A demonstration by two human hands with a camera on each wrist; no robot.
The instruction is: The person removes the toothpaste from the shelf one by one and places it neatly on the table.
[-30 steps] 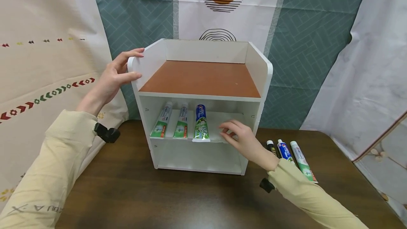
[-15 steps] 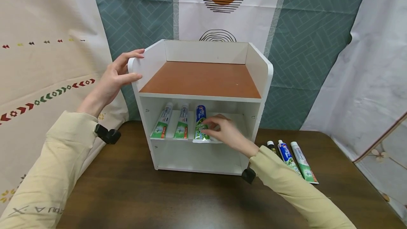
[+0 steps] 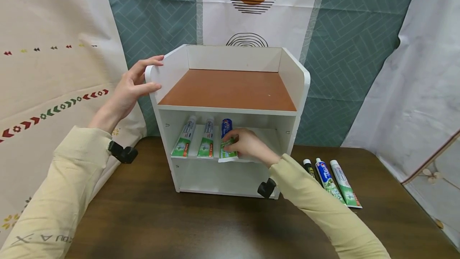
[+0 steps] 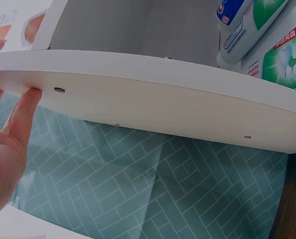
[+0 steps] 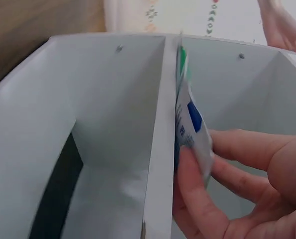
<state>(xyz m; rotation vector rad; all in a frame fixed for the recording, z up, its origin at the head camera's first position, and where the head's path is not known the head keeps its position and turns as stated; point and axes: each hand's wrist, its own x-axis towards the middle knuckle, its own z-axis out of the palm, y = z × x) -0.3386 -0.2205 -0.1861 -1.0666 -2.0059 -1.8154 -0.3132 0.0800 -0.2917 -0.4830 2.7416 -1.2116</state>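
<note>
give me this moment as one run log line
left hand: grips white shelf unit | right hand: pinches blue-and-green toothpaste tube on shelf | beside it: two white-green tubes | table: three tubes

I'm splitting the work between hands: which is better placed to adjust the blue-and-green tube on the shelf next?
Most likely the right: the right hand pinches the blue-and-green tube, while the left hand grips the cabinet at its upper left side, farther from it.
</note>
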